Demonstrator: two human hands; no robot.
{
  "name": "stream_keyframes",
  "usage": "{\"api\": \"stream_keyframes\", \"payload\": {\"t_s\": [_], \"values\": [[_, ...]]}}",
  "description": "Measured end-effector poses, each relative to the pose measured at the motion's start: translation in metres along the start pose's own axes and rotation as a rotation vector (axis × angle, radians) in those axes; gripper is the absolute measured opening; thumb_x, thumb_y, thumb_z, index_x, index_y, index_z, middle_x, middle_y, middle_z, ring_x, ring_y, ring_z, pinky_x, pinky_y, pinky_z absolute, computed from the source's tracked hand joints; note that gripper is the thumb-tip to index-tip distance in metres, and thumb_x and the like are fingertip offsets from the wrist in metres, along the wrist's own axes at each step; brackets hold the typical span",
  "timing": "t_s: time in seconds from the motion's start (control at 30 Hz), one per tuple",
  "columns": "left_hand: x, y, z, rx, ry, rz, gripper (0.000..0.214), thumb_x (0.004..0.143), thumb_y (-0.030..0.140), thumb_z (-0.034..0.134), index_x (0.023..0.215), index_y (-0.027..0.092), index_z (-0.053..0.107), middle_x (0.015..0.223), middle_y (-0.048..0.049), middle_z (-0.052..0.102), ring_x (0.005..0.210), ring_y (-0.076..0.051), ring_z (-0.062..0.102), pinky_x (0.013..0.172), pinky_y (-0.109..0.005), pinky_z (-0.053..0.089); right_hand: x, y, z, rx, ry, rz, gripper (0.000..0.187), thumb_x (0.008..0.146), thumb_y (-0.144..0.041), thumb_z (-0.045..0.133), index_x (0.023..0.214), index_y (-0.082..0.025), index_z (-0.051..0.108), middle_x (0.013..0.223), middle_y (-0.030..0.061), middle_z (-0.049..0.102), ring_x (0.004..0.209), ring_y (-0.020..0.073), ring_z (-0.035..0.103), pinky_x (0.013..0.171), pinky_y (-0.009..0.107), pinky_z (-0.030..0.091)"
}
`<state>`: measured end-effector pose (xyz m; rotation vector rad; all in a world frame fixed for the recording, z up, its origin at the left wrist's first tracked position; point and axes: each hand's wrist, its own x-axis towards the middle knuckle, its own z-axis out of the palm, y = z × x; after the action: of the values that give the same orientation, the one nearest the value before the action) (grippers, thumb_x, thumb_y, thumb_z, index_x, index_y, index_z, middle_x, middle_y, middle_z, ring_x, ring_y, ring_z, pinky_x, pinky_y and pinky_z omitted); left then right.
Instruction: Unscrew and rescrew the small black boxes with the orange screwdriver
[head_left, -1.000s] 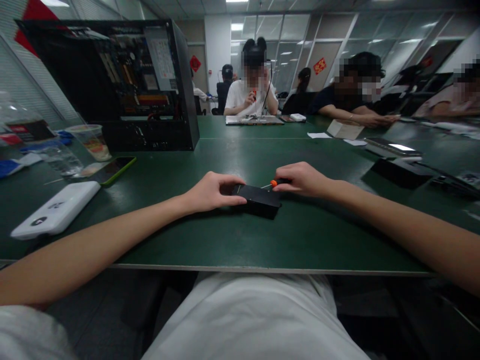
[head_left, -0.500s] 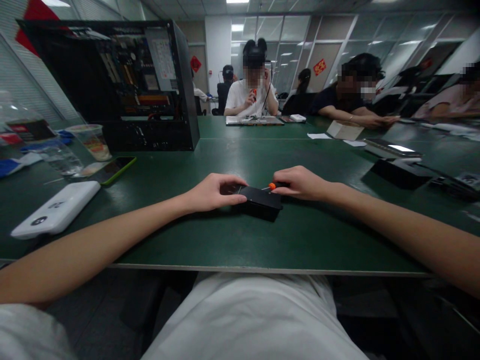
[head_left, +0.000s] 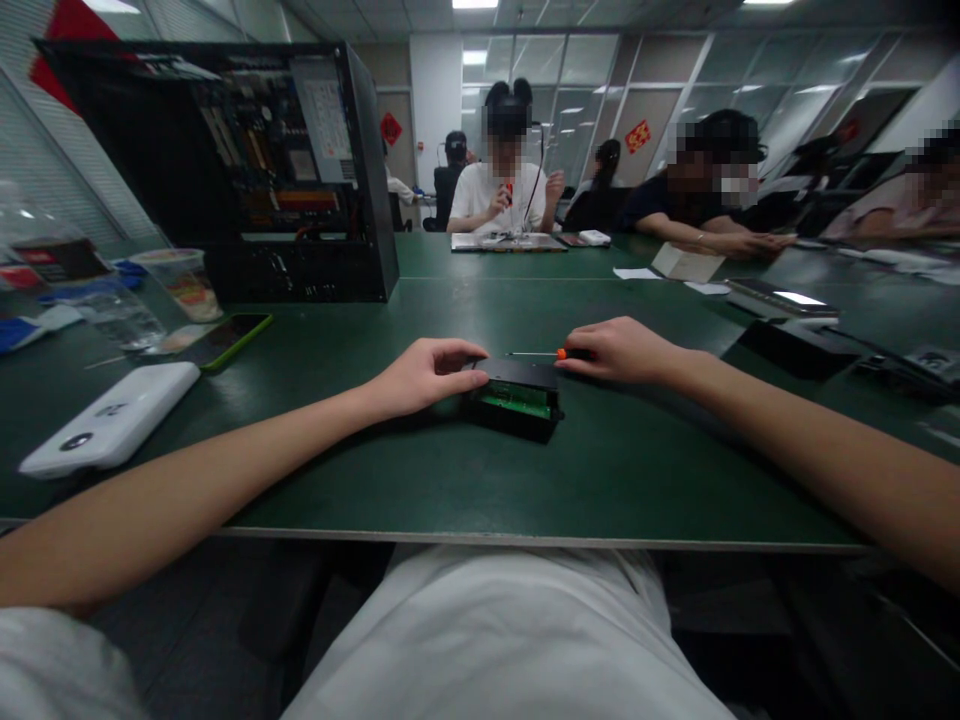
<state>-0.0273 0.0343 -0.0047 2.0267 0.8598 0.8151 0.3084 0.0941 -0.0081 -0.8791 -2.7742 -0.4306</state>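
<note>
My left hand [head_left: 424,378] pinches the left end of a black lid [head_left: 525,374], thumb towards me and fingers behind. The lid is raised along the near side of a small black box [head_left: 510,420] lying on the table. Through that gap a green circuit board [head_left: 529,403] shows inside. Just right of the box, my right hand [head_left: 622,350] is wrapped round a screwdriver [head_left: 562,354] with an orange and black handle. Its thin shaft points left, behind the lid's far edge; whether the tip touches anything I cannot tell.
An open computer case [head_left: 307,270] stands at the back left. Near it are a plastic cup [head_left: 184,285], a phone [head_left: 229,342] and a white power bank [head_left: 112,420]. Black parts [head_left: 795,350] lie on the right. Several people sit around the green table [head_left: 465,490].
The lid's near side has come up, uncovering the green circuit board. My right hand has drawn back to the right with the screwdriver, whose shaft now shows more.
</note>
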Motion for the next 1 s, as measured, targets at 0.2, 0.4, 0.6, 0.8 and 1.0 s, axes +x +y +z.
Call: {"api": "stream_keyframes", "payload": {"t_s": [0.2, 0.4, 0.6, 0.8, 1.0], "values": [[-0.001, 0.0, 0.002, -0.014, 0.004, 0.005, 0.052, 0.079, 0.049, 0.077, 0.115, 0.012, 0.072, 0.092, -0.0054, 0.07, 0.082, -0.017, 0.063, 0.077, -0.03, 0.05, 0.008, -0.024, -0.007, -0.02, 0.041, 0.043, 0.037, 0.101, -0.043, 0.044, 0.106, -0.016, 0.07, 0.098, 0.0097, 0.072, 0.079, 0.0179, 0.064, 0.065, 0.028, 0.04], [0.0, 0.0, 0.004, -0.025, 0.026, 0.024, 0.052, 0.081, 0.051, 0.076, 0.116, 0.012, 0.072, 0.096, -0.0066, 0.071, 0.086, -0.019, 0.065, 0.079, -0.031, 0.051, 0.014, -0.067, -0.033, 0.364, 0.315, -0.085, 0.044, 0.101, -0.049, 0.046, 0.121, -0.014, 0.062, 0.104, 0.0108, 0.068, 0.083, 0.0169, 0.063, 0.076, 0.029, 0.049], [0.005, -0.005, 0.003, -0.056, 0.035, 0.07, 0.046, 0.089, 0.053, 0.068, 0.108, 0.011, 0.072, 0.1, -0.0088, 0.074, 0.092, -0.021, 0.067, 0.083, -0.031, 0.052, 0.021, -0.088, -0.036, 0.447, 0.293, 0.073, 0.033, 0.1, -0.04, 0.049, 0.096, -0.014, 0.07, 0.085, 0.0079, 0.07, 0.073, 0.0149, 0.063, 0.069, 0.026, 0.046], [0.008, -0.011, -0.001, 0.023, 0.069, 0.05, 0.035, 0.093, 0.04, 0.061, 0.106, 0.01, 0.073, 0.089, -0.0054, 0.072, 0.078, -0.016, 0.064, 0.075, -0.029, 0.053, 0.024, -0.078, -0.017, 0.79, 0.119, 0.375, 0.044, 0.096, -0.053, 0.05, 0.094, -0.014, 0.072, 0.069, 0.0021, 0.066, 0.058, 0.0127, 0.059, 0.057, 0.024, 0.044], [0.014, -0.019, -0.003, 0.07, 0.094, -0.012, 0.027, 0.09, 0.028, 0.063, 0.109, 0.011, 0.072, 0.093, -0.0068, 0.075, 0.079, -0.017, 0.068, 0.077, -0.031, 0.055, 0.025, -0.077, -0.01, 0.706, 0.044, 0.36, 0.036, 0.094, -0.044, 0.054, 0.107, -0.016, 0.074, 0.09, 0.006, 0.075, 0.074, 0.0165, 0.067, 0.067, 0.027, 0.051]]}}
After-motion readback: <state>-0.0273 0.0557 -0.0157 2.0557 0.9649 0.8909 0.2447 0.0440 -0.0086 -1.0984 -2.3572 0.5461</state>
